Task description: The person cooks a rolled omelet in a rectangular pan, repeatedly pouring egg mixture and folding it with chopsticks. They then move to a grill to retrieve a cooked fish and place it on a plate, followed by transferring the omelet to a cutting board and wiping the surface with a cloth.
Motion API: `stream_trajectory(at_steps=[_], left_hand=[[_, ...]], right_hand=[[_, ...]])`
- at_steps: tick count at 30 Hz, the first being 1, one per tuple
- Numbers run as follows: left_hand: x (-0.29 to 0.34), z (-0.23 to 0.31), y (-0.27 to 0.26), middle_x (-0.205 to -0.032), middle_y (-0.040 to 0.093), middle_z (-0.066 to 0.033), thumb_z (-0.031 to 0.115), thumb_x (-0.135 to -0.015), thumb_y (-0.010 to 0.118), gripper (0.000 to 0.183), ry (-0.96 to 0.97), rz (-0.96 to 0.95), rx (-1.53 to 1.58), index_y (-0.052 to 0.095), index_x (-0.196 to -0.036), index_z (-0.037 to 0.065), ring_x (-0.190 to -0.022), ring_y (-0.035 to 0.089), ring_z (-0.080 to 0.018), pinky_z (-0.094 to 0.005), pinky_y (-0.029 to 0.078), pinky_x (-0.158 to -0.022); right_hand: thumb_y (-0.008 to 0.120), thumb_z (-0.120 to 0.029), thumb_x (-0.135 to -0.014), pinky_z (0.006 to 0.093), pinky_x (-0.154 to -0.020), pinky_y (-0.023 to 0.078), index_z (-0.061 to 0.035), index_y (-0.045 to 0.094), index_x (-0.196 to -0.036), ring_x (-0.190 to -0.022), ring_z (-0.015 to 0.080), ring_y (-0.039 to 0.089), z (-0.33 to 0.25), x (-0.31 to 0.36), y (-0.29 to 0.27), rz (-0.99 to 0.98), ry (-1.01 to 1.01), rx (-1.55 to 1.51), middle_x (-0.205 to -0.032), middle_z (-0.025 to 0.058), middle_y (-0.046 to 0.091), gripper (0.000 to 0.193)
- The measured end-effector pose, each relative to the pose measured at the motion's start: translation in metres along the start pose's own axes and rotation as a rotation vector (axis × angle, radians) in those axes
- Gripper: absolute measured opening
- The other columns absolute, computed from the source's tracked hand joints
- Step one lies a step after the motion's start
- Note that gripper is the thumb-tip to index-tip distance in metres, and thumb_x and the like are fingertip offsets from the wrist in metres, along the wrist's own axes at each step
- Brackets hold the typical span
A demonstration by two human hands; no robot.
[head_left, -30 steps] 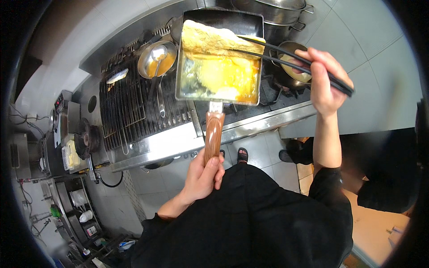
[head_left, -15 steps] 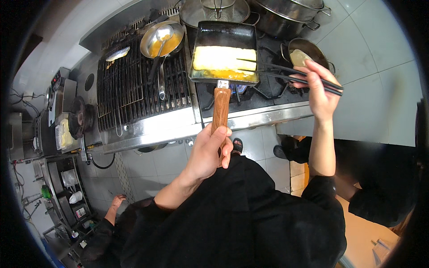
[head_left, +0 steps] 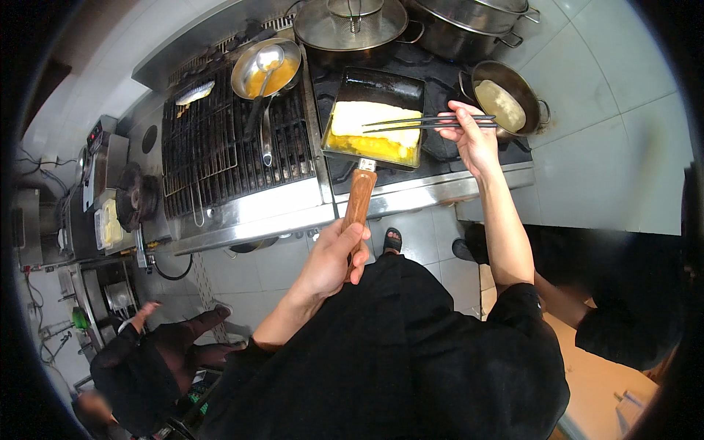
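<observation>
Right hand on crosswise chopsticks, tips leftward

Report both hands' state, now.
Left hand: closed around the pan's wooden handle.
Right hand: closed on black chopsticks, tips at the egg.

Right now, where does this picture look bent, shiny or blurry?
Head view: the steel backsplash bows near the picture's dark rim; head view: glare whitens the steel stove edge, and the rolled omelette looks pale; head view: a hazy streak smears the white tiles at right.
</observation>
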State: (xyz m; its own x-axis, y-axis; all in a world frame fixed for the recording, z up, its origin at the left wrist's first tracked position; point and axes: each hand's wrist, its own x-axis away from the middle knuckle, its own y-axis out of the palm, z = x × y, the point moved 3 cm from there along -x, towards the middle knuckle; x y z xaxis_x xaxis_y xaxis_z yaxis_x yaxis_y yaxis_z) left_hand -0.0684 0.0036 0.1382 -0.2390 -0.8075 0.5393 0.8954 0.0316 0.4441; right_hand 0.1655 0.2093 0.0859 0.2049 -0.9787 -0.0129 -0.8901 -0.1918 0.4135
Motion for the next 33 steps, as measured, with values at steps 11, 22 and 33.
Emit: stream_trajectory(at_steps=[11,22,33], left_hand=[[0.005,-0.004,-0.002,-0.058,0.046,-0.0018,0.030,-0.097,0.043,0.025,-0.029,0.004,-0.036,0.047,-0.093,0.005,-0.038,0.041,-0.0095,-0.0216,0.034,-0.036],[0.007,-0.008,-0.003,-0.057,0.045,-0.0014,0.032,-0.097,0.043,0.027,-0.009,0.008,-0.085,0.048,-0.094,0.005,-0.038,0.041,-0.0087,-0.0211,0.034,-0.036],[0.004,-0.007,-0.003,-0.057,0.046,-0.0006,0.032,-0.097,0.041,0.027,-0.035,-0.015,-0.018,0.048,-0.092,0.006,-0.036,0.040,-0.0084,-0.0205,0.030,-0.034]], right_hand=[[0.055,-0.018,-0.092,0.0284,-0.066,0.058,0.0040,0.055,-0.112,-0.076,0.0232,0.067,0.009,-0.015,-0.011,0.084,-0.045,-0.029,-0.093,0.0188,0.065,0.030],[0.057,-0.019,-0.091,0.0251,-0.061,0.057,0.0034,0.058,-0.107,-0.071,0.0211,0.067,-0.028,-0.015,-0.031,0.106,-0.027,0.131,-0.087,0.0157,0.066,0.028],[0.058,-0.019,-0.090,0.0252,-0.060,0.055,0.0028,0.061,-0.104,-0.069,0.0183,0.066,-0.040,-0.019,-0.008,0.077,-0.048,0.187,-0.087,0.0138,0.066,0.026]])
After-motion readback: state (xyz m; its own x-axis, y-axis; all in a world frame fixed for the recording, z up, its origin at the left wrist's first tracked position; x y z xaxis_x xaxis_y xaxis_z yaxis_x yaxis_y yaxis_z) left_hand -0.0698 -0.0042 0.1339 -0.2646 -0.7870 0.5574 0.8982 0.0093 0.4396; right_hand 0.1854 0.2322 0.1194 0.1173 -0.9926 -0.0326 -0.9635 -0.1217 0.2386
